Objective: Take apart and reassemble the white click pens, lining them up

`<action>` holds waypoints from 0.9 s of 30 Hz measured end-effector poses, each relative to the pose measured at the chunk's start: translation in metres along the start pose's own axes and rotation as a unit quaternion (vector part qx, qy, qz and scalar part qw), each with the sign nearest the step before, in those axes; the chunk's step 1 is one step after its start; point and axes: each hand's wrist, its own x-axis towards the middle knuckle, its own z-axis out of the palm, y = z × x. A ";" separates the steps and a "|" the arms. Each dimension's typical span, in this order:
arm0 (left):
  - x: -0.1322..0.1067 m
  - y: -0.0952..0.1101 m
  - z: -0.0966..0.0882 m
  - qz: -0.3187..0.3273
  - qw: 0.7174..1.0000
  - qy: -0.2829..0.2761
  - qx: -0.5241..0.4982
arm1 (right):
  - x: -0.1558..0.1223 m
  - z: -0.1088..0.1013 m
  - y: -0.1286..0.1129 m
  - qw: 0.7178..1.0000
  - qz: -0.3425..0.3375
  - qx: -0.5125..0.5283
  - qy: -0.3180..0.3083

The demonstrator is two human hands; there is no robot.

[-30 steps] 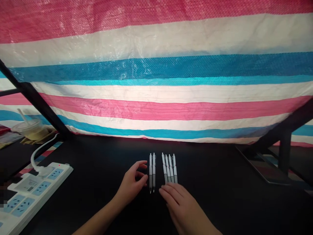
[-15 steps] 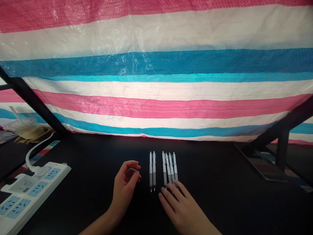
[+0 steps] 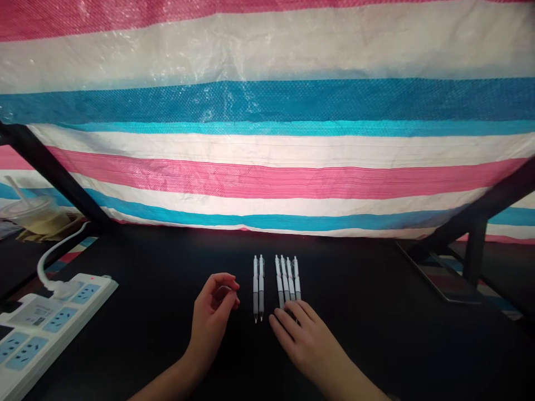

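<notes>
Several white pens lie side by side on a black table (image 3: 359, 334), tips toward me. A pair of pens (image 3: 258, 287) lies on the left, and a group of several pens (image 3: 286, 280) lies just to its right. My left hand (image 3: 213, 314) rests on its side a little left of the pair, fingers loosely curled and apart, holding nothing. My right hand (image 3: 303, 337) lies flat with fingers stretched out, its fingertips over the near ends of the right group.
A white power strip (image 3: 45, 323) with a plugged white cable lies at the left edge. A plastic cup with a straw (image 3: 31, 214) stands far left. A striped tarpaulin (image 3: 267, 139) hangs behind the table. Black frame bars (image 3: 472, 250) and a flat dark device (image 3: 443, 273) are at the right.
My left hand has drawn back to the left, away from the pair of pens. My right hand has shifted slightly forward onto the near ends of the right group.
</notes>
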 end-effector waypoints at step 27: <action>0.000 0.000 0.006 -0.187 0.961 -0.113 -0.171 | 0.000 -0.053 -0.017 0.845 0.256 0.360 0.301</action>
